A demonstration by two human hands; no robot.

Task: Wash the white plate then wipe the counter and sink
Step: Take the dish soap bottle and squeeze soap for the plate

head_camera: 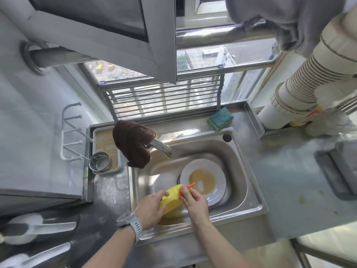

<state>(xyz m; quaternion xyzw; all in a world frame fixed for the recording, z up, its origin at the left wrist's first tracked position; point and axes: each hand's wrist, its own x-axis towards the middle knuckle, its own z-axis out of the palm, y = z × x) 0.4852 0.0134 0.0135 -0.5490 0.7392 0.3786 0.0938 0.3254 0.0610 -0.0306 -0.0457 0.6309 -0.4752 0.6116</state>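
Note:
A white plate (pixel 216 172) smeared with brown sauce lies tilted in the steel sink (pixel 249 182). Over the sink's near left part I hold a yellow detergent bottle (pixel 173 200) on its side, its orange cap (pixel 186 188) pointing toward the plate. My left hand (pixel 149 209) grips the bottle's body. My right hand (pixel 195 204) pinches the orange cap. A green-and-yellow sponge (pixel 220 118) rests on the counter behind the sink. A brown cloth (pixel 133 144) hangs over the faucet (pixel 163 148).
A metal utensil cup (pixel 99 162) stands on a wooden tray (pixel 105 140) left of the sink. The steel counter (pixel 289 171) to the right carries brown stains. A dish rack (pixel 164 97) leans at the window. White brushes (pixel 29 229) lie at lower left.

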